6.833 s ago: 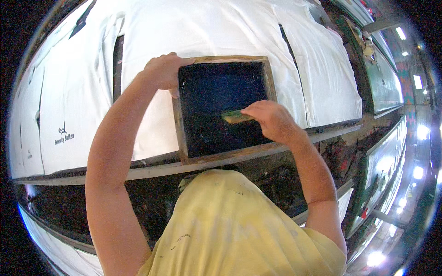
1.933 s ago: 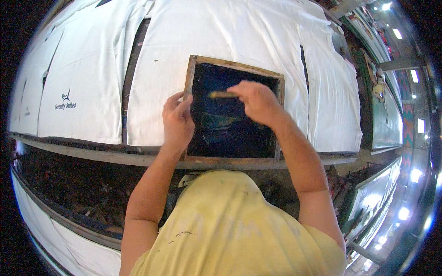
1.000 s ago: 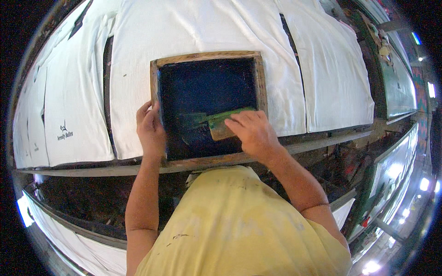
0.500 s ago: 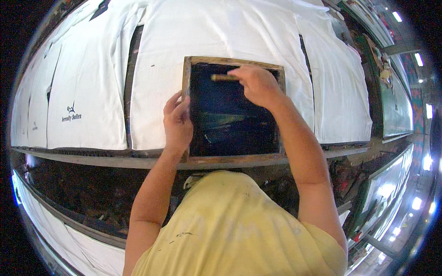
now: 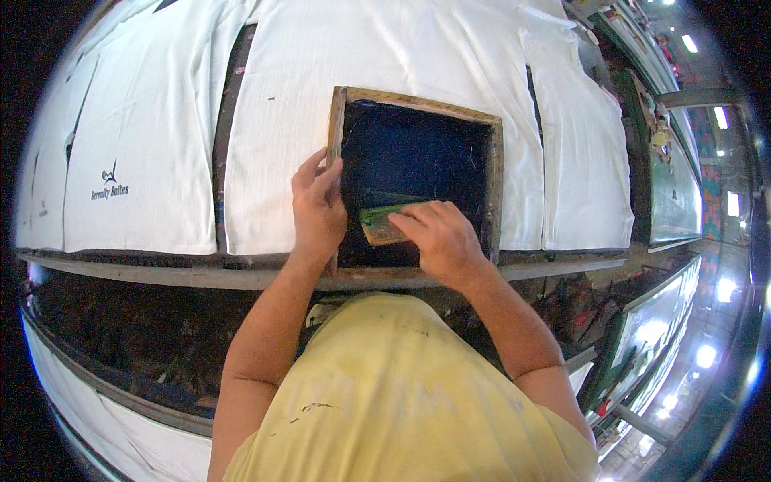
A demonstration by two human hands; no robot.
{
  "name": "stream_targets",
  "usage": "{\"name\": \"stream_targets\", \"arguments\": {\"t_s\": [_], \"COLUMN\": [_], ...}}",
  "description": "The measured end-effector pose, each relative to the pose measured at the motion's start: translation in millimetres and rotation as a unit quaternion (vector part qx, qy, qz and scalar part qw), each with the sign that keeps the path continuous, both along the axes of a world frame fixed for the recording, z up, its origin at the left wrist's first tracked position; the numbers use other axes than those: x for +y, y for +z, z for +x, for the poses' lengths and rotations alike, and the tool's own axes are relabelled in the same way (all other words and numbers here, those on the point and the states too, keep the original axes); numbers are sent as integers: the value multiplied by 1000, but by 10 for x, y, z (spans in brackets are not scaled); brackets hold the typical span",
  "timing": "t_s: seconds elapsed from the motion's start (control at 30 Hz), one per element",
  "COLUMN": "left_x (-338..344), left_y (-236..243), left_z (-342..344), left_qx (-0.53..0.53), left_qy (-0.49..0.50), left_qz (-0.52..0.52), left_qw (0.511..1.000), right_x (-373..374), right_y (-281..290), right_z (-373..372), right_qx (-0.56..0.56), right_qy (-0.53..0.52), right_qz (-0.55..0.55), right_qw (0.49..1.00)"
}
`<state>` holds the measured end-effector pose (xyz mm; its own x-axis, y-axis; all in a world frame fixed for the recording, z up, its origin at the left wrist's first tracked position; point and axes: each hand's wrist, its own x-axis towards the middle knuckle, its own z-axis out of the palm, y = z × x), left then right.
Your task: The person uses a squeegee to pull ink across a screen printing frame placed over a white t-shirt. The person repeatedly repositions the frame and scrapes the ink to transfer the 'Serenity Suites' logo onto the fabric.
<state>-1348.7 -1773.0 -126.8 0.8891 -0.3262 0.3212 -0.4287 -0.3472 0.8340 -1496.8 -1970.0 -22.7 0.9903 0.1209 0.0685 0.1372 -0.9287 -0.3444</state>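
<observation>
A wooden-framed screen (image 5: 418, 150) with a dark, wet-looking inside lies on a white cloth (image 5: 280, 59). My left hand (image 5: 319, 210) grips the frame's left side, fingers wrapped over the wood. Inside the frame, toward its near edge, my right hand (image 5: 444, 245) is closed on a squeegee (image 5: 379, 227), a flat tool with a green edge and a wooden body, tilted against the dark surface. A faint greenish streak shows just above the tool.
More white cloths (image 5: 136, 112) lie side by side along the bench, some bearing a small dark print. Its rail (image 5: 161, 269) runs below the frame. Behind me is another bench with white cloth (image 5: 136, 434). Green boards (image 5: 673, 193) and bright lights line the right side.
Half a second ago my right hand held the squeegee near the frame's far edge; now it is near the bottom. Earlier, my left hand was at the upper-left corner; it now grips lower.
</observation>
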Motion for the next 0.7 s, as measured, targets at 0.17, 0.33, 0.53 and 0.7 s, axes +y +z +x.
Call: {"name": "stream_targets", "arguments": {"t_s": [0.17, 0.33, 0.53, 0.7], "left_x": [-44, -28, -42, 2], "left_y": [35, -4, 84, 94], "left_z": [-14, -11, -55, -25], "left_qx": [0, 10, 31, 6], "left_qy": [9, 4, 11, 5], "left_qz": [-4, -8, -11, 28], "left_qw": [1000, 1000, 999, 1000], "right_x": [-516, -815, -895, -1219], "right_y": [107, -34, -202, -242], "right_z": [600, 1249, 1382, 1206], "right_qx": [39, -20, -27, -57], "right_qy": [3, -26, 155, 261], "right_qz": [21, 2, 17, 13], "right_qw": [999, 999, 987, 964]}}
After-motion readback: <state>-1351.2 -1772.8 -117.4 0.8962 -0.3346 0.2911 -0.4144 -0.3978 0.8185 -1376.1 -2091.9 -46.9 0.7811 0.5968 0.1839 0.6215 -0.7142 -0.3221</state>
